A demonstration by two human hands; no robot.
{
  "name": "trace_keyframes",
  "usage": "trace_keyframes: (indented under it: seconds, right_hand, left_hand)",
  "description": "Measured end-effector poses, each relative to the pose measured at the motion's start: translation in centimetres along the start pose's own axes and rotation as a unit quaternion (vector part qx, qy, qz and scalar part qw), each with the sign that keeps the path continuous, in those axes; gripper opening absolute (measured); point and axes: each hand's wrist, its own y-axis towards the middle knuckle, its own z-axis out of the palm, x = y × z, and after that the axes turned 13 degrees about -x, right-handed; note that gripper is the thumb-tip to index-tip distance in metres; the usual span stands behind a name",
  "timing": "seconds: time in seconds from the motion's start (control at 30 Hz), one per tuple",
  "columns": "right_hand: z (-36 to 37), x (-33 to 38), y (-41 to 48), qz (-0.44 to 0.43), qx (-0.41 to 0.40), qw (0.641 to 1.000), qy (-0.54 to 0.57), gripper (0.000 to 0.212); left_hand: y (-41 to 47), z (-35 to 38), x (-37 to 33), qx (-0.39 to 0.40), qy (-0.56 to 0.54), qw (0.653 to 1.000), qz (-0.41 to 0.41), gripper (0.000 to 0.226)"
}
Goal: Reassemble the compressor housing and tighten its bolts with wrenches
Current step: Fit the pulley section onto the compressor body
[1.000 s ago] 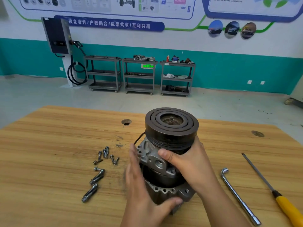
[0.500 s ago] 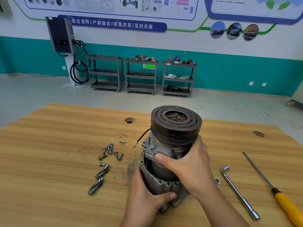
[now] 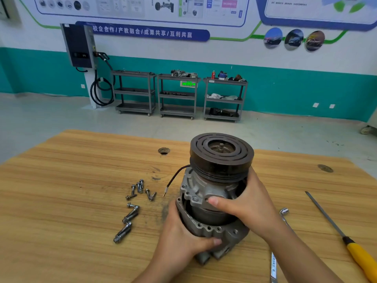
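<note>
Compressor (image 3: 214, 193) upright between hands: left (image 3: 183, 231) gripping base, right (image 3: 251, 203) gripping body.

It was an automotive training workshop: instructional posters (image 3: 142, 7) showing car parts lined the wall, a charging unit (image 3: 78, 45) with coiled cable stood beside three grey tool trolleys (image 3: 177, 94), and loose bolts (image 3: 140, 188) and a screwdriver (image 3: 359, 256) lay on the wooden bench (image 3: 61, 201).

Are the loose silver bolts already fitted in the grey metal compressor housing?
No, the loose silver bolts lie on the wooden table, left of the grey metal compressor housing.
</note>
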Motion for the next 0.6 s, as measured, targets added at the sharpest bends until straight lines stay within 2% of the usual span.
trace_keyframes:
  seconds: [0.13,0.2,0.27,0.33,0.43,0.5,0.53,0.6]
  right_hand:
    - [-0.6,-0.4,0.7,-0.021,0.046,0.999,0.015,0.079]
    - [-0.6,-0.3,1.2,-0.031,0.075,0.996,0.031,0.080]
    - [-0.3,0.0,1.7,-0.047,0.111,0.992,0.045,0.082]
    - [0.4,0.0,1.8,-0.055,0.137,0.988,0.043,0.083]
    - [0.2,-1.0,1.5,-0.050,0.138,0.989,-0.027,0.084]
    - [-1.5,-1.4,2.1,-0.049,0.142,0.986,-0.070,0.100]
    - [-2.4,-1.4,2.6,-0.045,0.126,0.989,-0.064,0.108]
    - [-4.0,-1.2,3.7,-0.048,0.099,0.993,-0.035,0.106]
  left_hand:
    - [1.1,-1.0,0.2,0.035,0.024,0.999,0.012,0.095]
    - [1.7,-1.4,0.4,0.055,0.026,0.998,0.009,0.102]
    - [2.3,-1.7,0.7,0.096,0.004,0.995,-0.011,0.113]
    - [2.9,-2.2,1.4,0.137,-0.024,0.990,-0.024,0.113]
    - [3.4,-3.2,2.0,0.166,-0.044,0.983,-0.067,0.118]
    - [3.8,-3.4,1.9,0.170,-0.027,0.982,-0.076,0.128]
    - [3.9,-3.4,1.7,0.165,-0.005,0.983,-0.075,0.132]
    - [4.0,-3.3,1.2,0.171,-0.003,0.982,-0.077,0.128]
